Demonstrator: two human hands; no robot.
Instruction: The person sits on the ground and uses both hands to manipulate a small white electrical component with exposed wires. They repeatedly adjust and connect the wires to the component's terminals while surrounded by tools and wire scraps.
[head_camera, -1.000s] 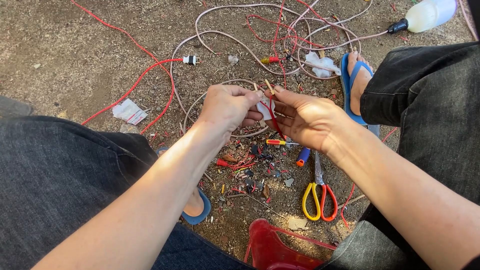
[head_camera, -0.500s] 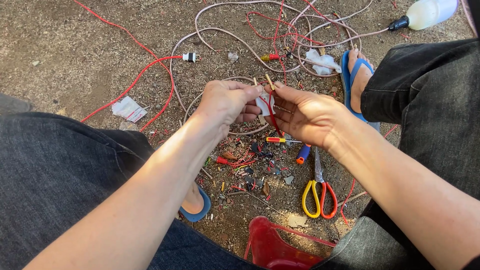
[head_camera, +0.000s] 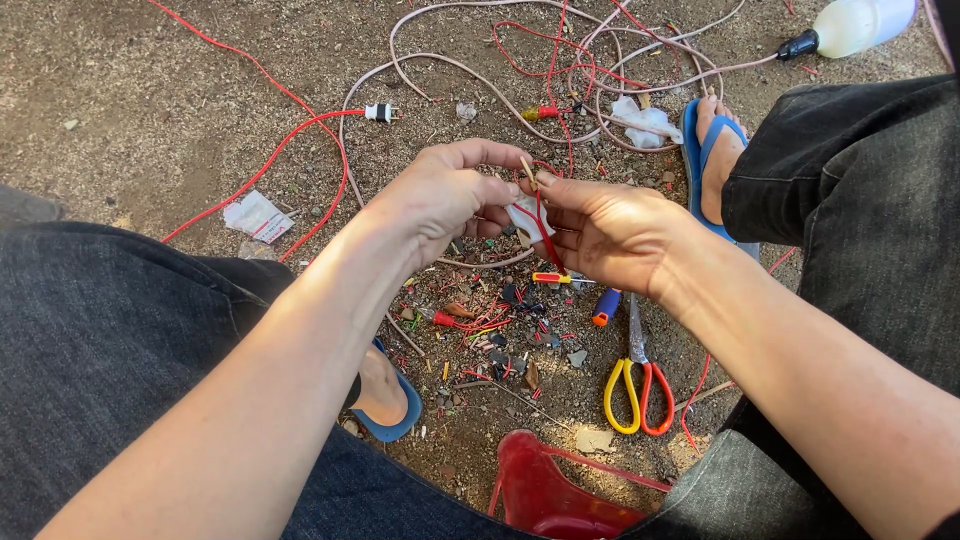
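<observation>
Bare, gritty dirt ground (head_camera: 150, 90) fills the scene, lit by bright daylight at the far side and shaded near; small debris speckles its middle.

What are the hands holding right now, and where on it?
Both the left hand and right hand pinch a small white connector piece with a red wire between their fingertips; exact grip points are partly hidden.

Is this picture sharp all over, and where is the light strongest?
Head view: bright sun falls on both forearms, the left hand and right hand; the scissors on the ground lie in softer shade. Focus is fairly crisp on the white piece they hold; edges bend slightly, like a wide lens.
</observation>
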